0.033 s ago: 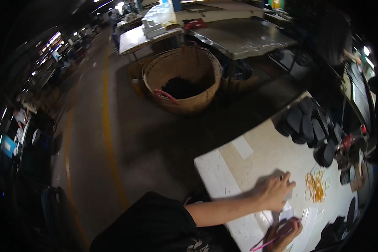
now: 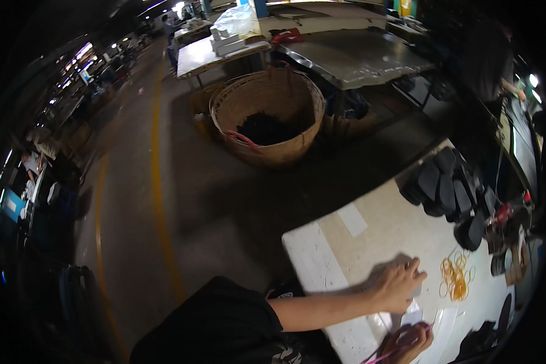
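My left hand rests on the pale tabletop, its fingers spread and bent, next to a small light-coloured piece partly covered by it. Below it, close to the lower edge, my right hand is closed round a thin pink stick, pen-like in shape. White slips lie between the two hands, and a clear or white sheet lies to the right of my right hand. Some of my right hand's fingers are hidden.
Yellow rubber bands lie loose right of my hands. Dark, rounded pads are piled at the table's far right. Across the floor stands a big woven basket with dark contents. Another person's hand shows at far right.
The view has shifted slightly. My right hand with the pink stick sits a little lower in the picture; my left hand stays about where it was on the table.
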Tool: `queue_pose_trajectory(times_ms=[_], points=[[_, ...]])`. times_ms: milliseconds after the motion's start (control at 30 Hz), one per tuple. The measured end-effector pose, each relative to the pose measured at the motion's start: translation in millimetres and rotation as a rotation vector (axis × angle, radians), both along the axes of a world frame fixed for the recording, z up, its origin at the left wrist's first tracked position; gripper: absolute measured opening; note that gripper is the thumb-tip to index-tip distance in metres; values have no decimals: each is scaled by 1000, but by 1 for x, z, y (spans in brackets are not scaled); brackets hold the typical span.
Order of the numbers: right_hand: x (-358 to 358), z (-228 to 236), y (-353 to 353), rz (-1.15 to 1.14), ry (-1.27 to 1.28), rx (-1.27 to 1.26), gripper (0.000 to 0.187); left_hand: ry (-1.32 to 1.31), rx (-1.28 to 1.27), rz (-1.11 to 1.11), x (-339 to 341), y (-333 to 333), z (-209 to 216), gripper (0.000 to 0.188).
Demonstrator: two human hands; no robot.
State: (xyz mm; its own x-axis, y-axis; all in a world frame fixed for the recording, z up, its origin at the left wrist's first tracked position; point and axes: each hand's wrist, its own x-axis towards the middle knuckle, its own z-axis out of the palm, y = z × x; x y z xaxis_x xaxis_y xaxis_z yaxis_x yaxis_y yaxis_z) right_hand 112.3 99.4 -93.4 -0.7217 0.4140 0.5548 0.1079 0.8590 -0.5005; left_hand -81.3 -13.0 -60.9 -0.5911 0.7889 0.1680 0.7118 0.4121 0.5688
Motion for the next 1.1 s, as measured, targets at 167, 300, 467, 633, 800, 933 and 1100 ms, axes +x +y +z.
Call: queue_pose_trajectory(times_ms=[167,300,467,633,800,933,1100], points=[[-13,12,-7,-33,-35,36,50,-128,33,-66,10,14,-8,73],[-29,27,-7,-62,-61,51,49,-244,82,-130,4,17,-11,68],[-49,53,-24,-64,-93,35,48,-270,83,-202,-3,14,-6,72],[-78,74,-45,-10,-93,19,48,-187,7,-316,-15,-28,0,84],[-106,80,-66,81,-94,-1,47,-96,-198,-372,-21,-133,8,101],[-136,70,-86,179,-93,-22,46,-75,-267,-277,-10,-187,18,103],[-196,40,-122,323,-123,-55,45,-75,-252,-162,0,-230,34,104]])
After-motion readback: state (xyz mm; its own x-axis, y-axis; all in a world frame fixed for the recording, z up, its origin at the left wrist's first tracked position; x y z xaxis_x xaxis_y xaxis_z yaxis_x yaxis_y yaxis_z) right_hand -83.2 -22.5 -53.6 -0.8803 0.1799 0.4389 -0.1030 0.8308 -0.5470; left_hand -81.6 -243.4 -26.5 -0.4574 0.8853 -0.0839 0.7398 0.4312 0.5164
